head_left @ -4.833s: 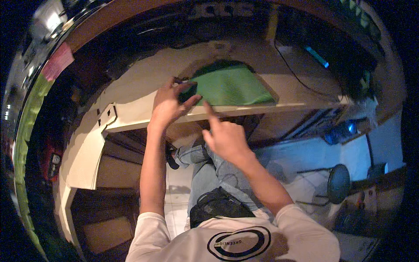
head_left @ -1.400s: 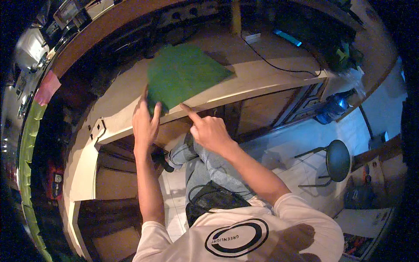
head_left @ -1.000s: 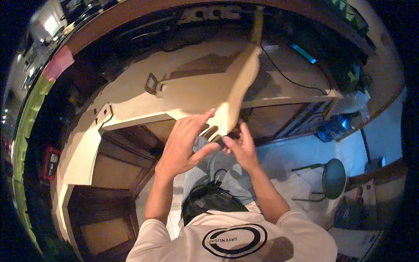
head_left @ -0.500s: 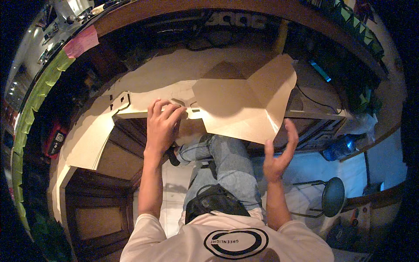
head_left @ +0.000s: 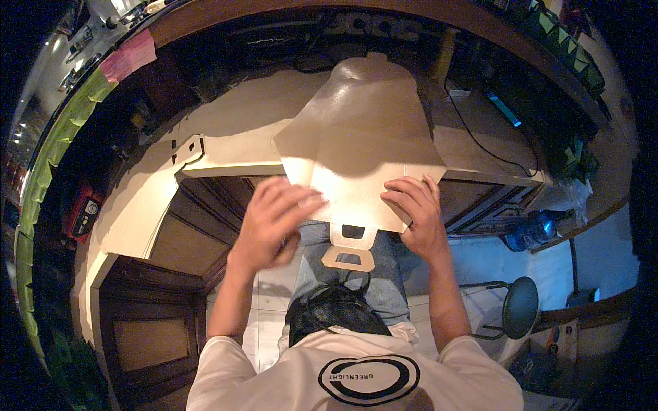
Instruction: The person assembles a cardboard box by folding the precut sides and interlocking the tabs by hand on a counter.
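Note:
A flat, creased cardboard box blank (head_left: 363, 137) spans the middle of the counter, and its near part juts past the counter edge above my lap. At its near end hangs a cut-out handle tab (head_left: 349, 259) with two slots. My right hand (head_left: 421, 216) grips the blank's near right edge, fingers on top and thumb tucked below. Over the near left edge, my left hand (head_left: 274, 222) has its fingers stretched across the cardboard and its thumb apart; it is slightly blurred, and whether it touches the blank is unclear.
More flat cardboard blanks (head_left: 140, 219) lie on the counter at the left, with a slotted tab (head_left: 192, 149). A dark cable (head_left: 473, 140) runs along the right. A blue water bottle (head_left: 533, 233) and a round stool (head_left: 519, 308) stand to the right. A red device (head_left: 83, 214) sits far left.
The cardboard blank has turned, so its handle tab now points toward me. My right hand has taken hold of its near right edge. My left hand has moved right and nearer to me.

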The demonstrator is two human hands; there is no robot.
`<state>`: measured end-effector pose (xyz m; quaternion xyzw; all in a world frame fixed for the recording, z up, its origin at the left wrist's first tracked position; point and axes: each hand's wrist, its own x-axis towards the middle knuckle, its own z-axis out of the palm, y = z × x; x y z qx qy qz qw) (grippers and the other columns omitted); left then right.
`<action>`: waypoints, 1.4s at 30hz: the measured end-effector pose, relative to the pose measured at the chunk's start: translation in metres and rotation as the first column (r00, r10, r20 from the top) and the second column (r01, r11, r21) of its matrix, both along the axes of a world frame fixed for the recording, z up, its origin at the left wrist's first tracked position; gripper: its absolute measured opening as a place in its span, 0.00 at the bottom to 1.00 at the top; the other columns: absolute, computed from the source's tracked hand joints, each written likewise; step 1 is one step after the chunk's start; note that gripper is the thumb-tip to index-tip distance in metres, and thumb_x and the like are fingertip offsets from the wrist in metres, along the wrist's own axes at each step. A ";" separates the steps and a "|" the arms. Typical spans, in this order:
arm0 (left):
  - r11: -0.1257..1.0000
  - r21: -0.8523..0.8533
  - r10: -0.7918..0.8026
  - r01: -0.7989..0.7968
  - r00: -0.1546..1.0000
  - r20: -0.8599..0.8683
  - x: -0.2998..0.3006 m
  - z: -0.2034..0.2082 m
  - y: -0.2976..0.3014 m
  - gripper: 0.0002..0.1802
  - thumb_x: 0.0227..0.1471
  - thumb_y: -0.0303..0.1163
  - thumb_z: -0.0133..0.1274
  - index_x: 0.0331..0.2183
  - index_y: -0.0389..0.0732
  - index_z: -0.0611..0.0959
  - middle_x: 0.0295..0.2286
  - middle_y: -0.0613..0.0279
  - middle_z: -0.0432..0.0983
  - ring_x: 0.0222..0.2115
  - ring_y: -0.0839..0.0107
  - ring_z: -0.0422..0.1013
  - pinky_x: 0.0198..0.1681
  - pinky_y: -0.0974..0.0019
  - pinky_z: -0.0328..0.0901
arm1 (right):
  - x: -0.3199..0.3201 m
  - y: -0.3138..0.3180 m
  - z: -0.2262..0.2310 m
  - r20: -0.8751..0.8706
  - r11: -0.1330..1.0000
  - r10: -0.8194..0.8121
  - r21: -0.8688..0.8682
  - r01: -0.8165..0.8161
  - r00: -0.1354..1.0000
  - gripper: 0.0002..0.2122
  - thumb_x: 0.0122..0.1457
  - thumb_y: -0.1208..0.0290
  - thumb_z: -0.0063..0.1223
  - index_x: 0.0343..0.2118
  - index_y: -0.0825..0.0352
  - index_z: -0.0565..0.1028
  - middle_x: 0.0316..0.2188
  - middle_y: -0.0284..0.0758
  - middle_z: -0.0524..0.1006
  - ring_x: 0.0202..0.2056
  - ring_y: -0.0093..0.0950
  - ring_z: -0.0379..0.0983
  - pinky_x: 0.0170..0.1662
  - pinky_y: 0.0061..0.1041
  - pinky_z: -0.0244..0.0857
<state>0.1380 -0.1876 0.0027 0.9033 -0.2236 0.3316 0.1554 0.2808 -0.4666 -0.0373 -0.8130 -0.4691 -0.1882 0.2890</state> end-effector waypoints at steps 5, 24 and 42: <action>0.974 0.143 0.200 -0.174 0.961 -0.192 0.031 -0.020 0.013 0.45 0.29 0.18 0.61 0.56 0.45 0.76 0.56 0.62 0.72 0.59 0.58 0.64 0.65 0.53 0.53 | 0.017 -0.007 0.004 0.069 1.000 0.009 0.029 -0.011 0.998 0.24 0.43 0.83 0.52 0.48 0.65 0.77 0.50 0.36 0.77 0.56 0.39 0.70 0.61 0.41 0.59; 0.995 0.018 0.103 -0.101 0.986 -0.132 0.070 -0.022 0.030 0.23 0.38 0.18 0.59 0.41 0.42 0.81 0.42 0.63 0.80 0.45 0.58 0.70 0.54 0.57 0.62 | 0.079 -0.010 0.025 -0.032 0.989 0.144 -0.030 -0.145 0.989 0.22 0.48 0.72 0.63 0.50 0.65 0.77 0.45 0.38 0.80 0.49 0.40 0.74 0.54 0.38 0.64; 0.913 -0.189 0.300 -0.363 0.908 -0.293 0.130 -0.027 0.037 0.29 0.51 0.39 0.61 0.55 0.43 0.79 0.34 0.45 0.80 0.33 0.44 0.77 0.45 0.48 0.69 | 0.094 0.039 0.026 -0.058 0.903 -0.430 -0.013 0.430 0.901 0.41 0.51 0.67 0.68 0.68 0.58 0.59 0.43 0.47 0.77 0.47 0.49 0.74 0.52 0.43 0.66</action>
